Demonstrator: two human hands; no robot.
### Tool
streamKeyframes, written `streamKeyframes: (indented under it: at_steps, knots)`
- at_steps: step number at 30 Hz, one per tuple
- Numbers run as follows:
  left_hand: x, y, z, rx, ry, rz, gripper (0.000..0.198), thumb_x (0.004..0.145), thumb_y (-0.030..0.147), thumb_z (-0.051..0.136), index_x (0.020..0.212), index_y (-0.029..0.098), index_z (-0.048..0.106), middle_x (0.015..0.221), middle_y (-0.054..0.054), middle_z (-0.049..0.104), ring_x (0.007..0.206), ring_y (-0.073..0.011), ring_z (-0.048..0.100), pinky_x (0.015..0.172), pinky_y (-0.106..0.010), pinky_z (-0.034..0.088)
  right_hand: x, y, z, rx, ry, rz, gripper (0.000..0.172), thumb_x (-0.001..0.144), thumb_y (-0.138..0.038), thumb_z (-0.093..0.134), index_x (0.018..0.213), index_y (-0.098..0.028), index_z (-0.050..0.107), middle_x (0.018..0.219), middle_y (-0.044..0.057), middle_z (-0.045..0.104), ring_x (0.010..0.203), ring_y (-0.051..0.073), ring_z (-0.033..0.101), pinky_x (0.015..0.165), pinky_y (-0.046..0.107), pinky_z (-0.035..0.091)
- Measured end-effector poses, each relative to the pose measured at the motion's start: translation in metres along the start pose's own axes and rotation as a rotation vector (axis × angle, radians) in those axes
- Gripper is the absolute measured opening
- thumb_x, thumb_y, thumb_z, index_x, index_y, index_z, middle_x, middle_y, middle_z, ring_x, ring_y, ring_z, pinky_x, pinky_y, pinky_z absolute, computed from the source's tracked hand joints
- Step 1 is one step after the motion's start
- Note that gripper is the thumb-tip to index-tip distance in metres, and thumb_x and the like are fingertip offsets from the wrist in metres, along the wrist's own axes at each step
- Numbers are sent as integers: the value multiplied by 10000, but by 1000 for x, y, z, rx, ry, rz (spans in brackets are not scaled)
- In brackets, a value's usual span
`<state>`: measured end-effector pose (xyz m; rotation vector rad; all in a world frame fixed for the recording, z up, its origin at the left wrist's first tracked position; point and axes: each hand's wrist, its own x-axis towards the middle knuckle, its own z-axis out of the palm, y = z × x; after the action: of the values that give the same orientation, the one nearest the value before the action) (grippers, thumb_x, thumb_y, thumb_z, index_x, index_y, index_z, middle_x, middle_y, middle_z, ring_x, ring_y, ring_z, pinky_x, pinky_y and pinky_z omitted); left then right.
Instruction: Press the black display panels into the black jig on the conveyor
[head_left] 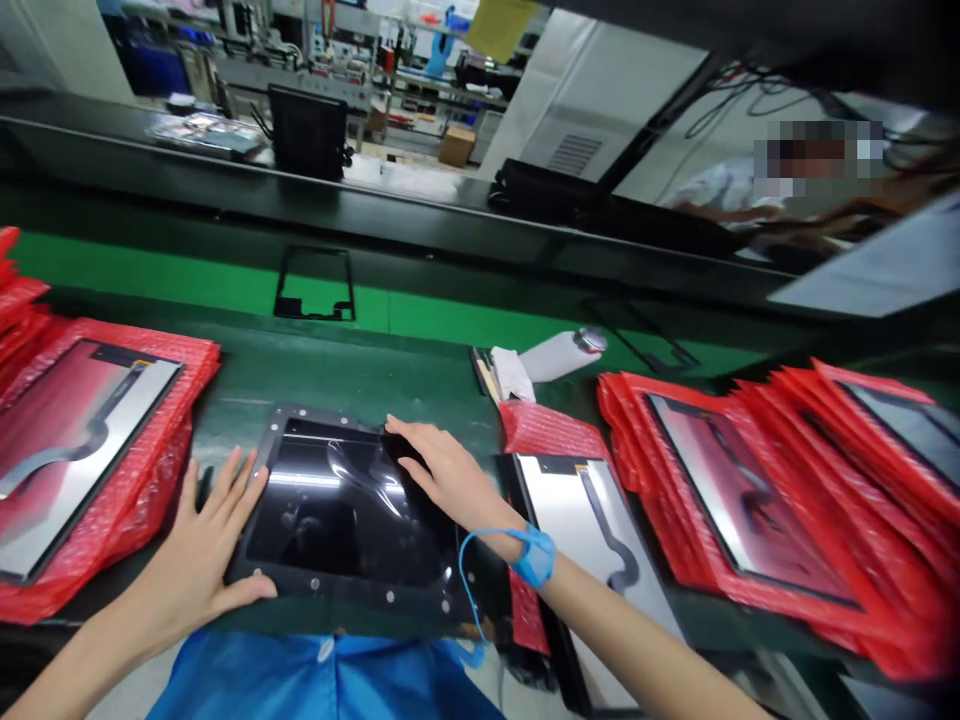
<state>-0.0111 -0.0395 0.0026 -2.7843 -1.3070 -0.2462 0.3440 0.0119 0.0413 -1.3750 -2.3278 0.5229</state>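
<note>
A black glossy display panel (352, 510) lies flat in a dark plate-like frame with light round dots along its border. My left hand (214, 540) has its fingers spread at the frame's left side, the thumb touching the lower left edge. My right hand (454, 475) rests at the panel's upper right, fingers stretched to the left and thumb apart over the dark surface. A blue wrist strap (534, 556) with a thin cord circles the right wrist. Beneath the right forearm lies a silver-backed display panel (566, 500) with a grey ribbon cable, partly over red bubble wrap (555, 430).
Red bubble-wrap sleeves with display panels are stacked at left (161, 470) and right (630, 430). A white bottle with a silver cap (562, 355) lies behind. A thin black frame (313, 312) lies on the green strip below the raised shelf. Someone sits at far right.
</note>
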Motion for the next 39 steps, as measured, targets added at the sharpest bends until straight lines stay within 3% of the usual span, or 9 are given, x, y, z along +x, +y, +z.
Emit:
streamKeyframes:
  at_steps: [6,10,14,19,23,26,30,35,39]
  knots:
    - [4,9,-3,-2,13,-42,1204,746,855,420,1563,74,6,1554,-266,286,1488,-422,142,1138,-706,-7,10,-7,0,-120,-69,-101,483,966,-130,388,1442,-202,433,1349,126,591,1234,252,542,996,483,457]
    - [5,12,-7,-8,-21,-58,1230,725,880,383,1558,58,8,1560,-277,257,1491,-416,137,1127,-713,-41,20,-14,1,-127,-73,-97,433,958,-179,417,1384,-202,496,1271,142,619,1167,286,573,959,505,469]
    - [5,12,-10,-55,-51,-84,1248,707,895,367,1557,54,11,1565,-283,235,1495,-411,118,1116,-716,-76,34,-5,1,115,-49,-19,355,919,-268,521,1272,-233,539,1128,102,643,1077,269,596,950,480,477]
    - [4,14,-13,-138,-72,-116,1241,707,887,390,1561,75,-1,1579,-271,204,1500,-410,88,1116,-709,-80,49,0,-10,392,-183,141,400,881,-370,581,1251,-229,522,1011,51,633,860,192,622,893,397,499]
    - [4,15,-16,-211,-75,-151,1218,713,863,445,1567,121,-7,1598,-244,174,1502,-414,45,1113,-718,-70,54,-4,-14,463,-244,224,390,831,-451,656,1139,-221,595,1020,55,648,886,197,623,873,379,491]
    - [3,16,-17,-292,-76,-172,1193,727,824,508,1571,158,-8,1612,-229,125,1500,-419,-12,1114,-727,-49,56,-6,-13,580,-261,269,419,795,-496,696,1088,-210,610,779,-3,602,785,182,601,753,325,493]
    - [0,18,-18,-470,-38,-192,1045,790,689,606,1572,217,98,1626,-197,40,1493,-389,-106,1139,-712,7,58,-9,-19,689,-253,346,486,744,-529,746,1074,-203,601,639,-61,501,621,133,516,597,262,418]
    - [4,26,-25,-875,113,-296,553,864,461,658,1354,287,470,1613,-127,224,1518,-301,-27,1174,-665,95,58,-13,-36,771,-232,433,550,687,-534,798,1074,-200,597,687,-24,608,661,165,592,605,283,449]
    - [12,35,-32,-1096,132,-341,541,832,423,707,1305,305,471,1607,-109,255,1521,-277,-32,1178,-660,64,57,-14,-44,822,-217,466,598,670,-532,813,1105,-193,581,741,3,657,658,171,615,579,276,453]
